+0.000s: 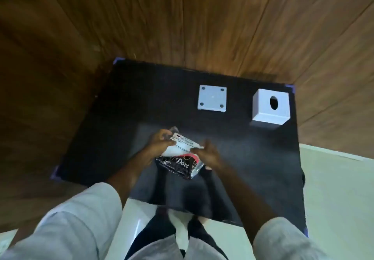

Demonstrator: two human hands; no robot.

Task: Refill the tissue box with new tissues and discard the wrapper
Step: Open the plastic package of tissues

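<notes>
Just above the near part of the black table (113,118), my left hand (156,145) and right hand (208,154) both grip the tissue pack (182,155); I judge I am opening its wrapper. Next I must pull the tissues out. Farther away stand the base plate (212,97) and the empty white tissue box (270,106).

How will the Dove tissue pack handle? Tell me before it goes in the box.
The tissue pack probably gives under a grip: its wrapper is crumpled where the left hand pinches it. The glossy film may be slippery. Likely light, since both hands, including the right hand, hold it up easily.
</notes>
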